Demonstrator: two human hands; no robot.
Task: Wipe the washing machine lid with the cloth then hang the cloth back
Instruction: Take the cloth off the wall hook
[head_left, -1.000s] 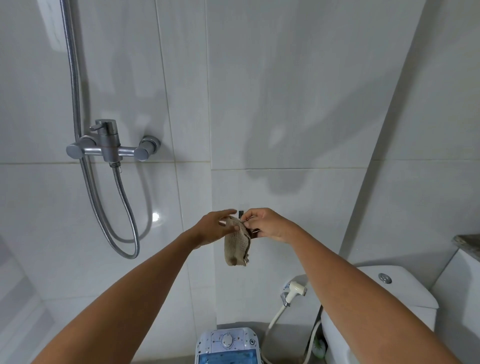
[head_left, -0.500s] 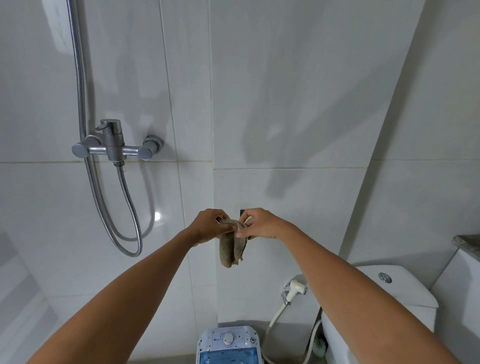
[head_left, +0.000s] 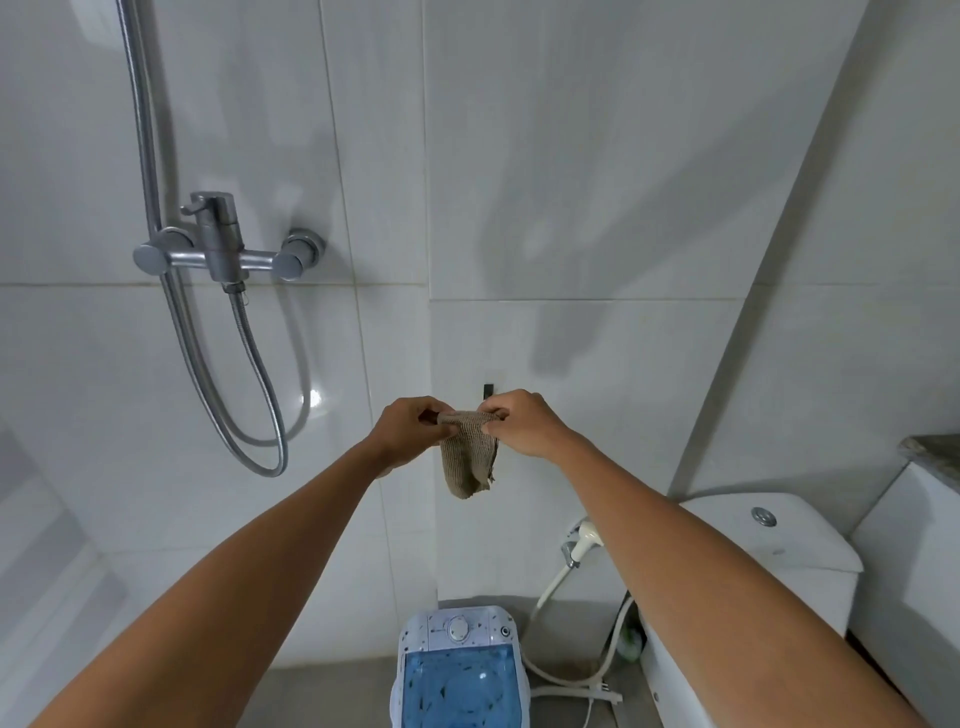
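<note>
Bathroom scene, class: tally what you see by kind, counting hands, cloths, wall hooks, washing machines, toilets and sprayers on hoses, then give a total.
Hands: 2, left hand and right hand
Cloth: 1
Wall hook: 1
Washing machine: 1
Toilet: 1
Sprayer: 1
Total: 7

Both hands, left hand (head_left: 410, 428) and right hand (head_left: 522, 423), pinch the cloth (head_left: 469, 454) top edge, just below a dark wall hook (head_left: 488, 391).
</note>
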